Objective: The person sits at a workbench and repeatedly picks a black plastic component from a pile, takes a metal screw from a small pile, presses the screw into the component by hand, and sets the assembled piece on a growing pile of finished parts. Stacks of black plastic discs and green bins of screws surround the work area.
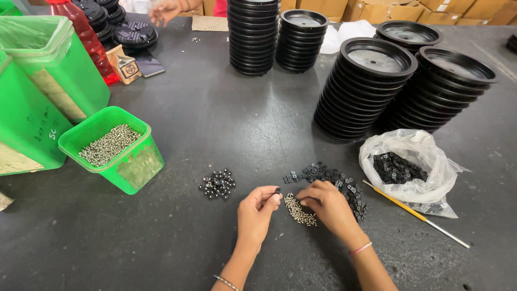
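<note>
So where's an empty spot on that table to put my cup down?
Bare tabletop lies between the green screw tub and the black lid stacks, and along the near left edge. It is crowded around both hands, among the little screw pile and black clips.

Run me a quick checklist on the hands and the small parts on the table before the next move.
1. Left hand pinches a small black part at its fingertips: ok.
2. Right hand on the screw pile: ok.
3. Right fingers hold a screw: cannot tell.
4. Black clips heaped beside the right hand: ok.
5. Finished pieces set apart, left of the hands: ok.
6. Green tub holds more screws: ok.
</note>
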